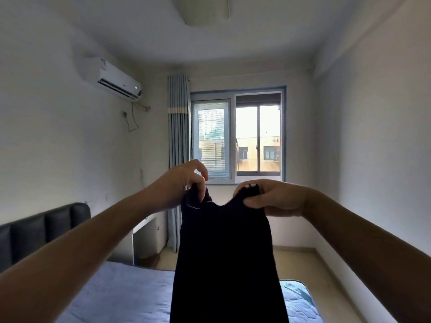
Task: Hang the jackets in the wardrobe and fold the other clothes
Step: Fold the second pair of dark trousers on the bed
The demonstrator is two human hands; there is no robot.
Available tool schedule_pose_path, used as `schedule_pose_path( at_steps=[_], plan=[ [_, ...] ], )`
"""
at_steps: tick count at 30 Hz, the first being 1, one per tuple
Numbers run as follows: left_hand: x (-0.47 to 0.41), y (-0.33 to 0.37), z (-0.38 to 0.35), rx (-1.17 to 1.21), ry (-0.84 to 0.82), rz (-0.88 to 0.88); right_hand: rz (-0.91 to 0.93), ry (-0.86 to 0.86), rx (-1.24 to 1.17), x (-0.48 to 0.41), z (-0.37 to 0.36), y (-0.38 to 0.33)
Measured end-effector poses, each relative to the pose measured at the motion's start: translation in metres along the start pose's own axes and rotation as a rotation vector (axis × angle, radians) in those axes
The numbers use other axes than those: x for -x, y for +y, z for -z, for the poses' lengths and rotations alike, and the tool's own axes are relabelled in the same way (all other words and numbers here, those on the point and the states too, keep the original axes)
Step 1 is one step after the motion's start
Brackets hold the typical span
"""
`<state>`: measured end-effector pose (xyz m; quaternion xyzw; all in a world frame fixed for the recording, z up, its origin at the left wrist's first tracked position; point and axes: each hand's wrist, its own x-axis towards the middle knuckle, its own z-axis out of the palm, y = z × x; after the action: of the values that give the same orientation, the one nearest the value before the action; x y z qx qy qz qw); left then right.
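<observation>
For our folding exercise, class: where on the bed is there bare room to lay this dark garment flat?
The bed shows a bare patch left of the dark garment, bordered by the headboard. A narrower strip shows right of it, at the bed's edge. The middle is hidden behind the garment.

plain black garment [226, 252], blue bedsheet [121, 292]

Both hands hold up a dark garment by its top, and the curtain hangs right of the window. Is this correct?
No: in the head view the curtain hangs left of the window. The left hand and right hand do hold up the dark garment.
</observation>
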<state>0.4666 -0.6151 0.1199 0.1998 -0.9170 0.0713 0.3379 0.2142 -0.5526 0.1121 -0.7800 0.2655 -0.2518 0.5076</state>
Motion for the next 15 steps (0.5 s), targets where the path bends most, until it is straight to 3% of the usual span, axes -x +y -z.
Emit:
schedule_pose_path(
  at_steps=[3, 6, 8, 12, 15],
  plan=[
    [-0.001, 0.001, -0.006, 0.066, 0.068, -0.022, 0.021, 0.342, 0.131, -0.004, 0.007, 0.015],
    [-0.004, -0.003, -0.011, 0.205, 0.096, 0.047, 0.089, 0.483, 0.256, -0.012, 0.008, 0.025],
    [-0.006, -0.001, -0.015, 0.246, 0.083, 0.073, 0.1, 0.456, 0.273, -0.015, 0.005, 0.024],
    [-0.007, 0.009, -0.02, 0.122, 0.013, -0.074, 0.114, 0.37, 0.243, -0.02, -0.003, 0.024],
    [-0.007, 0.01, -0.023, 0.076, -0.016, -0.056, 0.116, 0.328, 0.231, -0.024, -0.003, 0.028]
  ],
)
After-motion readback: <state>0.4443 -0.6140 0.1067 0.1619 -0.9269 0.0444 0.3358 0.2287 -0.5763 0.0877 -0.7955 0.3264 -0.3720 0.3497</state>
